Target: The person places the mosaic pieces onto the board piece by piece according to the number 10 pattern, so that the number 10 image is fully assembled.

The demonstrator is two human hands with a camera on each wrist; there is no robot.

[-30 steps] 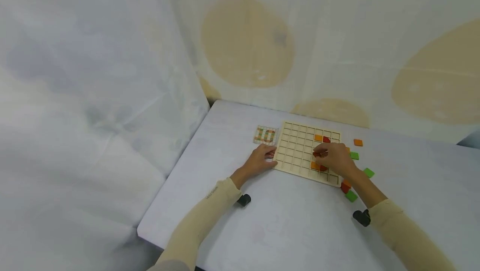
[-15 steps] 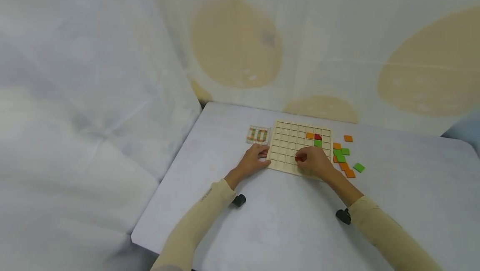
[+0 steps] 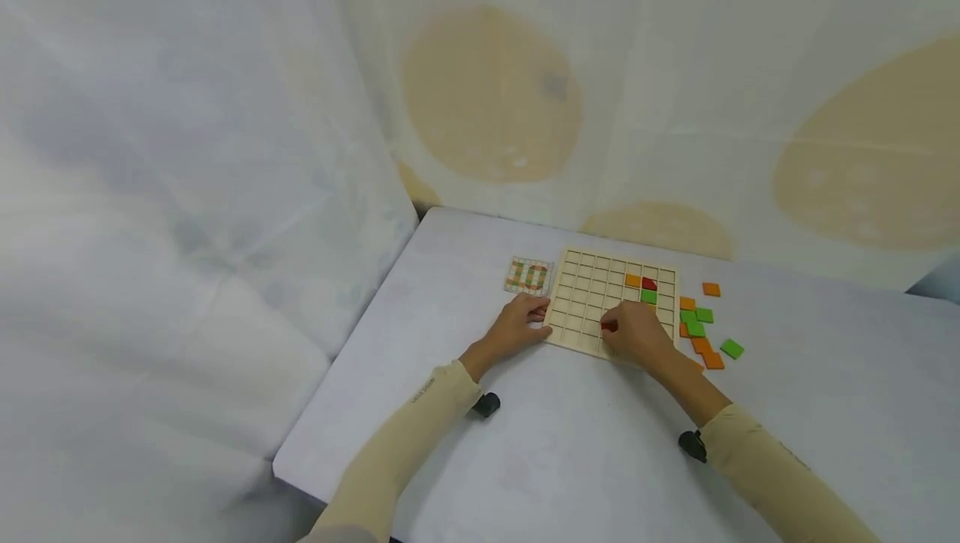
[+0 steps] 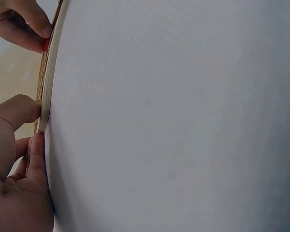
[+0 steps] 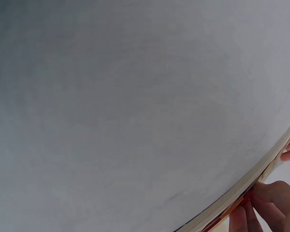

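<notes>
A wooden grid board [image 3: 592, 297] lies on the white table [image 3: 570, 443]. An orange tile [image 3: 633, 280], a red tile [image 3: 649, 284] and a green tile [image 3: 648, 296] sit in cells near its far right corner. My right hand [image 3: 636, 336] is over the board's near side and pinches another red tile [image 3: 609, 326] just above the cells. My left hand [image 3: 523, 324] rests on the table, its fingertips [image 4: 35, 110] pressed against the board's left edge [image 4: 50, 82]. In the right wrist view only the fingertips [image 5: 261, 203] and the board's edge [image 5: 251, 186] show.
A small pattern card [image 3: 529, 274] lies left of the board's far corner. Loose orange tiles [image 3: 705, 349] and green tiles [image 3: 697, 322] are scattered right of the board. White sheeting hangs behind and to the left; the table's left edge [image 3: 345, 359] is close.
My right hand has carried the red tile from the board's right-middle cells to its near centre. A green tile it covered now shows on the board. The left hand has stayed put.
</notes>
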